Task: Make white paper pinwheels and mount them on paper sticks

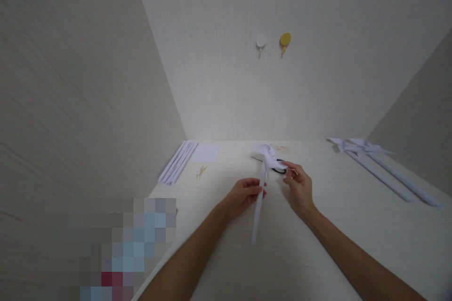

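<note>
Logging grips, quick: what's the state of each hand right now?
Left hand: closed, holding the white paper stick.
Right hand: partly curled, at the edge of the folded white paper atop the stick; whether it grips cannot be told.

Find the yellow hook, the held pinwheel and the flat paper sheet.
Yellow hook (285, 40), head view, on its round disc.
Held pinwheel (258, 207), head view, on its stick.
Paper sheet (206, 152), head view, at its middle.

From here I see a white hook (261, 41) & a yellow hook (285, 39), both w/ round tops, side by side on the pale, streaky back wall (219, 70). Darker L wall (77, 75) & R wall (423, 99) flank it. Btm L: blocky blur (141, 240), can't ID.
</note>
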The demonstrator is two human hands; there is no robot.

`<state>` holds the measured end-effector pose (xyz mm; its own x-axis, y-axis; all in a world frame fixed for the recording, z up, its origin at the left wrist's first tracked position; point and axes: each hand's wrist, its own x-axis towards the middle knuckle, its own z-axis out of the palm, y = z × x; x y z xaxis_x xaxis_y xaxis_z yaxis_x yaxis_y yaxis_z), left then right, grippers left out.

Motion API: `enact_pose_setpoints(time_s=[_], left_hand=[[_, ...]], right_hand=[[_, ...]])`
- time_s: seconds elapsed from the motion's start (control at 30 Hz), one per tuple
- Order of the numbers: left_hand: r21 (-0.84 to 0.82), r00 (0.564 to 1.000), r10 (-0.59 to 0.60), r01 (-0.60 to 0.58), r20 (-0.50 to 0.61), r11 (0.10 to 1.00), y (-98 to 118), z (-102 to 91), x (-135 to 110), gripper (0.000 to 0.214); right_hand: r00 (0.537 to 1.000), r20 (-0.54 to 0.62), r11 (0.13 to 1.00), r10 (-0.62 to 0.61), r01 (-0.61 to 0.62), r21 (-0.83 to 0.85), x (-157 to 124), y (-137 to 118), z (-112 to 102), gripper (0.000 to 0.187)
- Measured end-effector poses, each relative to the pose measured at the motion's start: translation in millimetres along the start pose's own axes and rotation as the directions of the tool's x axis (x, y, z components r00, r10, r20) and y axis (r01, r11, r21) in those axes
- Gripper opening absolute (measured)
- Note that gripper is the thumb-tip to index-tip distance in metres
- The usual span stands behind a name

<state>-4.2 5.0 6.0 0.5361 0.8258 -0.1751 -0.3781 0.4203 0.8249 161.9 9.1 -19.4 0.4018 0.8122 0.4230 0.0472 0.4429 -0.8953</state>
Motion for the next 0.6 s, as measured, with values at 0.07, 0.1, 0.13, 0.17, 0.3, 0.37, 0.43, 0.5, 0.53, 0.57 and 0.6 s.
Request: enact_pose_setpoints(time_s=[0.07,0.1,0.13,0.17,0.3,0.37,0.43,0.5,0.53,0.57,0.6], left_hand=[[-0.003,1.0,0.009,-0.009,0.009,1.0,0.6,0.5,-0.7,0.024],[-0.005,1.0,0.011,-0.011,0.013,1.0,0.7,0.5,-0.9,0.025],[-0.006,1.0,0.012,-0.012,0.016,1.0,0.7,0.3,-1.0,0.025],[-0.006,1.0,0.011,-0.011,0.02,1.0,0.7,0.0,-1.2,0.026],[-0.013,0.999,0.016,-0.015,0.028,1.0,-0.5,-1.4,-1.3,0.026],[-0.018,0.999,0.025,-0.024,0.032,1.0,-1.6,-2.3,-0.8,0.026],[-0.028,0.999,0.041,-0.04,0.036,0.999,-2.8,-3.4,0.3,0.026],[-0.052,0.997,0.069,-0.068,0.023,0.996,-3.8,-4.8,2.0,0.026],[-0.066,0.996,0.088,-0.087,0.01,0.994,-4.2,-5.5,2.8,0.026],[-0.078,0.994,0.109,-0.108,-0.003,0.991,-4.3,-6.2,3.7,0.026],[-0.087,0.992,0.128,-0.129,-0.017,0.988,-4.3,-6.8,4.4,0.026]], right_hand=[[1.0,0.017,1.0,-0.007,0.006,0.022,0.1,1.0,-0.4,0.037],[1.0,0.022,0.999,0.009,-0.01,0.05,0.1,1.2,-0.5,0.037],[0.999,0.022,0.997,0.03,-0.032,0.071,-0.1,1.2,-0.4,0.038],[0.998,0.019,0.994,0.057,-0.058,0.097,-0.3,1.0,-0.2,0.04],[0.994,-0.012,0.977,0.106,-0.102,0.189,-1.7,-2.2,1.8,0.036],[0.994,0.02,0.98,0.111,-0.113,0.163,-3.4,-5.3,3.7,0.023],[0.983,0.128,0.987,0.132,-0.142,0.071,-6.6,-8.9,6.6,0.011],[0.946,0.274,0.985,0.174,-0.168,-0.045,-11.7,-12.4,10.3,0.019],[0.916,0.348,0.979,0.201,-0.179,-0.096,-14.9,-13.9,12.4,0.023],[0.882,0.414,0.973,0.227,-0.184,-0.14,-18.4,-15.3,14.5,0.026],[0.846,0.474,0.968,0.245,-0.182,-0.175,-22.0,-16.5,16.5,0.027]])
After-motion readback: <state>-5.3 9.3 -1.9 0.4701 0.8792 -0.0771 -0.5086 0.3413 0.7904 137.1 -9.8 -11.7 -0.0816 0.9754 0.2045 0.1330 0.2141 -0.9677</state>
